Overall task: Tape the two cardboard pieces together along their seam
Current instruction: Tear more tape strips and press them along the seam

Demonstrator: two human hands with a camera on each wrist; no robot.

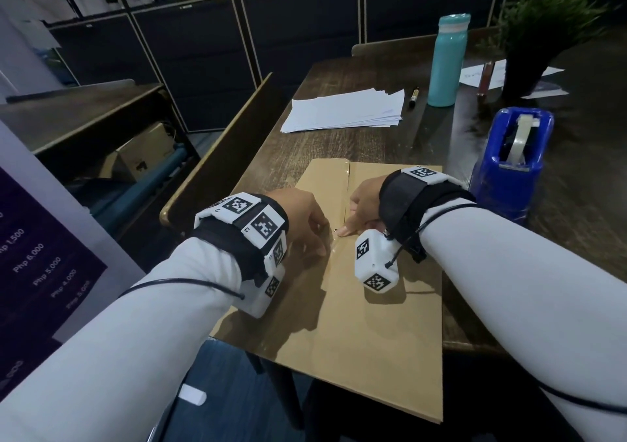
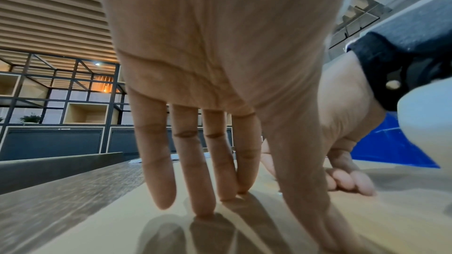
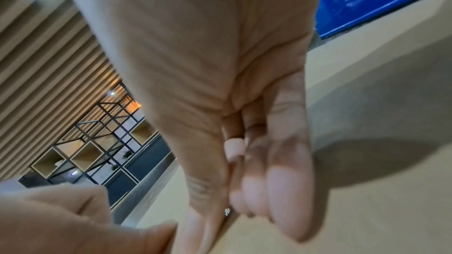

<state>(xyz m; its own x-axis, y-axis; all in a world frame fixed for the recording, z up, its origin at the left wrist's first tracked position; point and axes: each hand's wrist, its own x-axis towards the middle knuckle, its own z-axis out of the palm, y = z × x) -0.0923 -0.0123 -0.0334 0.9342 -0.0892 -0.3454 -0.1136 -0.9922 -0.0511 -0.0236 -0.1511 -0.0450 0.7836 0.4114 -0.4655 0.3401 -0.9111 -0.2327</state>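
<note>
Two flat brown cardboard pieces, left [image 1: 288, 326] and right [image 1: 400, 340], lie side by side on the dark wooden table [image 1: 339, 143]. Their seam [image 1: 346, 190] runs away from me, with glossy clear tape [image 1: 348, 173] along its far part. My left hand [image 1: 315, 234] rests just left of the seam, straight fingertips [image 2: 203, 211] touching the cardboard [image 2: 122, 219]. My right hand [image 1: 356, 217] has its fingers [image 3: 281, 190] curled into the palm, and its thumb [image 1: 346, 229] presses down on the seam. Neither hand holds anything.
A blue tape dispenser [image 1: 512, 167] stands right of the cardboard. Beyond it are a stack of white paper [image 1: 346, 109], a marker [image 1: 414, 97], a teal bottle [image 1: 448, 61] and a potted plant [image 1: 536, 41]. The cardboard's near end overhangs the table edge.
</note>
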